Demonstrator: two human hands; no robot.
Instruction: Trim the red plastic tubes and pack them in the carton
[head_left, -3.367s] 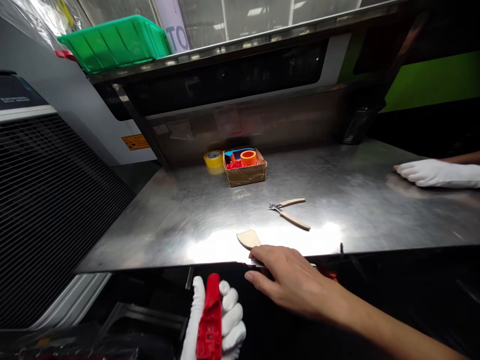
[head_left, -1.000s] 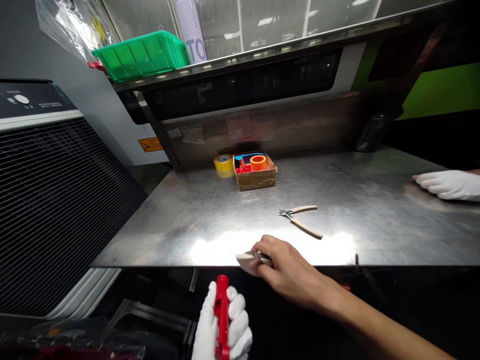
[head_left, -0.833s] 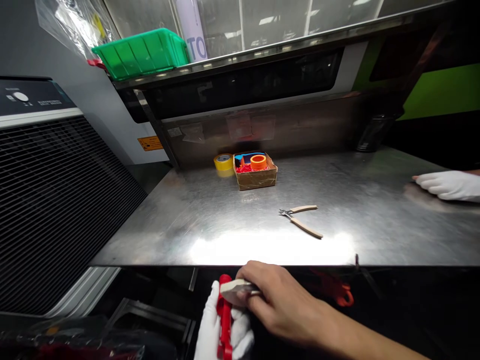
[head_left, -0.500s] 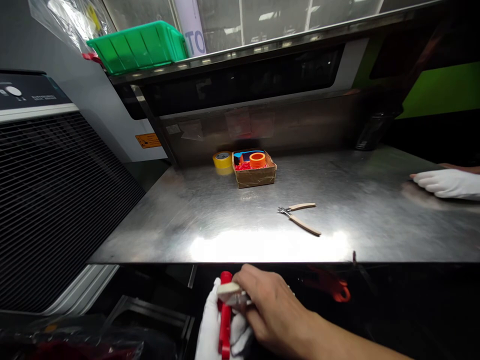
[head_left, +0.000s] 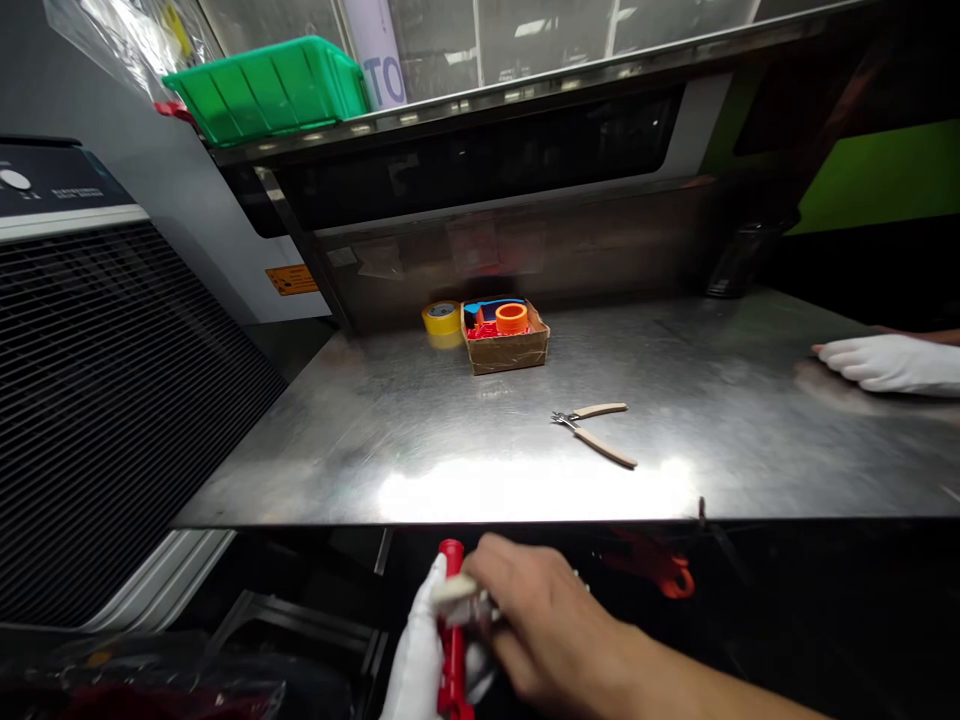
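Below the table's front edge, my left hand [head_left: 417, 645] in a white glove is closed around a red tubular plastic part [head_left: 454, 660], which stands roughly upright. My bare right hand [head_left: 547, 615] is closed on a small cream-coloured tool [head_left: 450, 590] that lies across the upper part of the red piece. The tool is blurred, and my fingers cover much of it, so its kind does not show. On the metal table [head_left: 337, 440] beyond lie side cutters [head_left: 600, 440] with beige handles spread apart.
A cardboard box [head_left: 510, 355] holds an orange tape roll [head_left: 511, 318] and red pieces; yellow tape [head_left: 441, 318] sits beside it. Another person's white-gloved hand [head_left: 892, 363] rests at the right. An orange-red object [head_left: 671, 578] is below the table edge. A green bin [head_left: 270, 92] stands on the shelf.
The cream-coloured tool has shifted slightly along the red part, and the red part has turned a little in my left hand. The view has moved slightly.
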